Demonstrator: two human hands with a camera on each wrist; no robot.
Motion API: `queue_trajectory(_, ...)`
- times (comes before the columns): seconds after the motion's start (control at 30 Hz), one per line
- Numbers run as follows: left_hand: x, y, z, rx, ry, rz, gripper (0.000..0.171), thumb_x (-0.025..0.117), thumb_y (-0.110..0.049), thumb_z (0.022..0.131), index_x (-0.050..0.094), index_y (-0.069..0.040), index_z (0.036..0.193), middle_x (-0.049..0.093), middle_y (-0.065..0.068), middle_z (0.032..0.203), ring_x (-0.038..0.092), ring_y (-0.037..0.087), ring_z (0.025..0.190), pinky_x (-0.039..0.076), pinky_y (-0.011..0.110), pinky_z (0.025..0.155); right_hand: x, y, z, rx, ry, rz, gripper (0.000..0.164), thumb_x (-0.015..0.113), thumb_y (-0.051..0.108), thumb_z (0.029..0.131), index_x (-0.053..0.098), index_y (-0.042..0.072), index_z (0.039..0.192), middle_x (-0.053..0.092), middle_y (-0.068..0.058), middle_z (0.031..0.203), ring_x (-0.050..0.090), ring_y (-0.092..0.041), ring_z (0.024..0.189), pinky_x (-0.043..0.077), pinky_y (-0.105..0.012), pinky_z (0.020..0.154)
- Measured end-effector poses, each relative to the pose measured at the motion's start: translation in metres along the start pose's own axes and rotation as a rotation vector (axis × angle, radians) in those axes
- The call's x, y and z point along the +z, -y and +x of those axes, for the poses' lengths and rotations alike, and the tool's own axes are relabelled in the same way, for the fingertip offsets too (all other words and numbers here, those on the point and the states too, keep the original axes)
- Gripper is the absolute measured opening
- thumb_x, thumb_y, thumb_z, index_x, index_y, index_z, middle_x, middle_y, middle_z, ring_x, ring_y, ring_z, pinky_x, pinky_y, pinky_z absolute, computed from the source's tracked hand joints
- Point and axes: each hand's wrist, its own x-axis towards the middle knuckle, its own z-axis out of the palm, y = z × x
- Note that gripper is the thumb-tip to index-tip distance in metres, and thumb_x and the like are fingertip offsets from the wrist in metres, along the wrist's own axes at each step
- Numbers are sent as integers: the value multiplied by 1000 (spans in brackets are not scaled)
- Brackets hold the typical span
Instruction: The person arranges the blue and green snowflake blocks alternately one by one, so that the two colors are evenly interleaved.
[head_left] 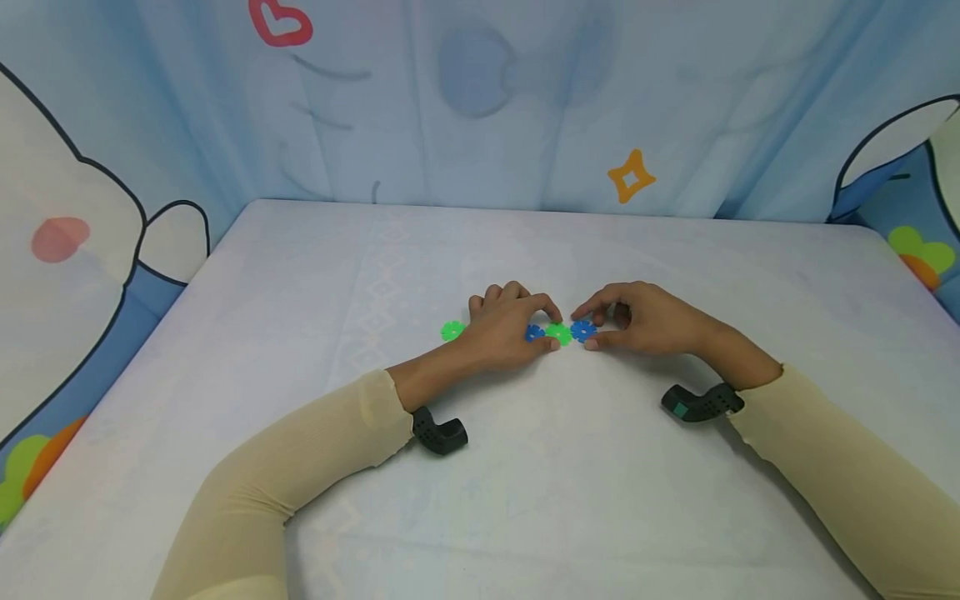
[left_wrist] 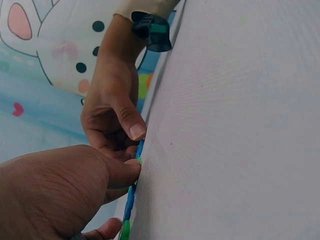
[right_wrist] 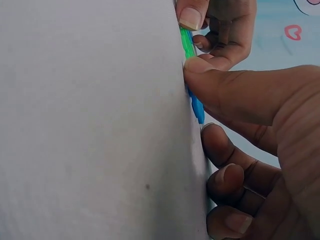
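A row of small flat notched plastic discs, alternating green and blue, lies along the white tabletop in the head view. My left hand [head_left: 501, 332] reaches over the row and pinches a green disc [head_left: 558, 335] between thumb and index finger, hiding the row's middle. A blue disc [head_left: 534, 332] shows under its palm, and another green disc [head_left: 452, 331] sticks out at the left. My right hand [head_left: 654, 322] pinches the blue disc [head_left: 582, 331] at the right end, its edge against the green one. In the right wrist view this blue disc [right_wrist: 198, 109] extends past the thumb.
The table [head_left: 525, 483] is covered with a white cloth. Behind it hangs a blue printed curtain [head_left: 480, 108] with cartoon figures. A dark wrist device [head_left: 441, 432] sits at the left cuff, and another dark device [head_left: 703, 403] at the right cuff.
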Motion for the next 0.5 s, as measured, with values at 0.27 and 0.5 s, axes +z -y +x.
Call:
queue_trajectory(0.27, 1, 1, 1, 6, -2, -6, 31, 65, -45, 92, 62, -36, 121, 51, 2, 129, 41, 23, 121, 30, 43, 90, -2, -2, -1, 2, 8, 10, 31, 80, 24, 83, 73, 17, 113, 61, -1, 90, 48, -13, 70, 41, -23, 63)
queue_trajectory(0.5, -8, 0, -3, 35, 0, -49, 37, 64, -47, 93, 59, -34, 127, 52, 2, 129, 44, 23, 119, 28, 46, 93, 0, -3, -3, 4, 6, -4, 30, 72, 28, 91, 70, 15, 118, 63, 1, 89, 53, -12, 69, 44, -24, 61)
